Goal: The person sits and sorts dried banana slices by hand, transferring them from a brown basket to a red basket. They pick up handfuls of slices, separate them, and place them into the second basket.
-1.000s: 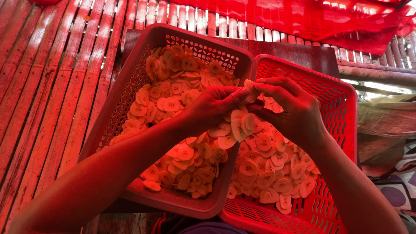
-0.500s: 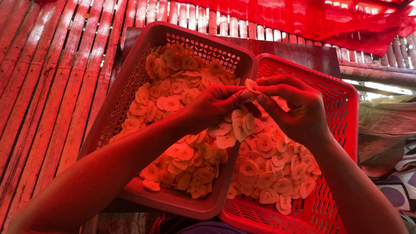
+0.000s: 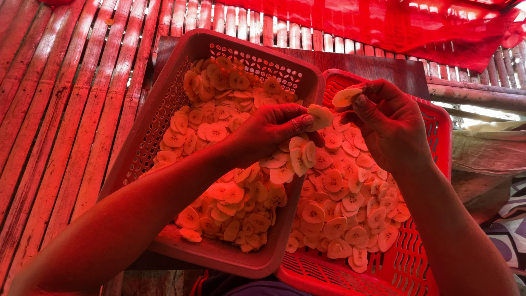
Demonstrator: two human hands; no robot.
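head view: a slatted bamboo floor in red light, a red cloth hung along the far side. two red perforated plastic baskets sit side by side, touching: the left basket and the right basket, both heaped with pale round slices. the left hand pinches a clump of slices above the shared rim; the right hand grips one slice just beside it.

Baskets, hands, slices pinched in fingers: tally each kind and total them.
Red plastic baskets: 2, the left basket and the right basket
Hands: 2, left hand and right hand
Pinched slices: 2, left slice, right slice
Total: 6
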